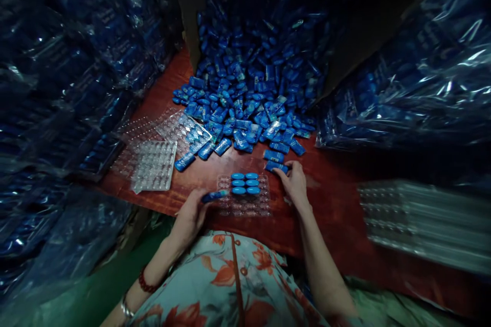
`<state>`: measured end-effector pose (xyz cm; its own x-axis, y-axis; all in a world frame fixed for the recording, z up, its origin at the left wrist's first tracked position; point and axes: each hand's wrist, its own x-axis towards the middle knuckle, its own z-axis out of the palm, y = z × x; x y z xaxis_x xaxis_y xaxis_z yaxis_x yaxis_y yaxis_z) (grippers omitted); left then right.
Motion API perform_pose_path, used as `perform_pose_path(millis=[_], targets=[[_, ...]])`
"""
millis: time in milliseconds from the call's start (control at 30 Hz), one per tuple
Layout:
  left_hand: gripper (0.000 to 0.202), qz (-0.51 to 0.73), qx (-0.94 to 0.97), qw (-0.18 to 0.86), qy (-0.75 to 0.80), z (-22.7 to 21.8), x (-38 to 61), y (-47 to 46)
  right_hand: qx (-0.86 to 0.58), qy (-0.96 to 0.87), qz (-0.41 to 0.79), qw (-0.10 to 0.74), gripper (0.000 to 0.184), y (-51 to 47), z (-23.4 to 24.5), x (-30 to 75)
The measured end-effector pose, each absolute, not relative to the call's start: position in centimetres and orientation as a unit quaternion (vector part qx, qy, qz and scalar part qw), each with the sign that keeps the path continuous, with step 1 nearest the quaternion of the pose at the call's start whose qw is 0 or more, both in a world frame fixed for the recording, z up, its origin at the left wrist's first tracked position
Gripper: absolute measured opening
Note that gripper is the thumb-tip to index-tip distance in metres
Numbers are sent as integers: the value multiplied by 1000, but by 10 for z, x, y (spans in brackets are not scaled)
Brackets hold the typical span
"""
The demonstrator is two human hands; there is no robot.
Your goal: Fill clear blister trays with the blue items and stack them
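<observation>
A clear plastic blister tray (244,208) lies flat at the table's near edge. Several glossy blue oval pieces (238,183) sit in two columns in its upper middle cells. At the tray's left side, my left hand (191,210) is closed around a small blue wrapped packet (215,196) that points over the tray's edge. Beyond the tray's upper right corner, my right hand (295,184) pinches the right end of another blue packet (275,166) lying on the table. What these packets contain is hidden by the wrapping.
Loose blue packets (245,125) spill from a tipped cardboard box (356,51) across the red-brown table (326,184). Empty clear trays (155,163) lie at the left, and a tray stack (422,222) stands at the right. Plastic-wrapped blue bundles (406,97) rise on both sides.
</observation>
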<state>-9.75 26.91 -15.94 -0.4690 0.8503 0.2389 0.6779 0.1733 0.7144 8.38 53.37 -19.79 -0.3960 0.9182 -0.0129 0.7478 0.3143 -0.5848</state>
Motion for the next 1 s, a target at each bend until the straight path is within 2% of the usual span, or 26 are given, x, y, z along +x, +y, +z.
perform_pose_path(millis=[100,233,367,433,567,633,700,800,900,1000], targets=[[30,363,562,130,732,-159,-85,274,-479,-806,283,204,45,512,-197,98],[43,319,626,96,705,-166,-82,287,-453,-812,301,212,35,486,-182,128],[38,338,635,86,690,-175,-85,297,-458,-736,447,220,36,464,-165,148],[34,341,649,74,676,-179,-87,300,-440,-727,475,227,35,454,-162,147],[31,301,701,20,647,-180,-91,303,-366,-802,390,267,18,439,-166,126],[30,276,717,6,640,-176,-92,306,-313,-842,346,270,16,434,-169,116],[30,245,735,11,632,-170,-91,308,-257,-886,312,227,24,431,-168,110],[31,195,764,29,615,-164,-88,313,-198,-946,230,113,39,429,-157,102],[32,192,764,34,615,-165,-84,316,-172,-977,124,38,39,426,-142,89],[33,245,738,6,629,-172,-84,315,-159,-985,62,18,36,422,-132,77]])
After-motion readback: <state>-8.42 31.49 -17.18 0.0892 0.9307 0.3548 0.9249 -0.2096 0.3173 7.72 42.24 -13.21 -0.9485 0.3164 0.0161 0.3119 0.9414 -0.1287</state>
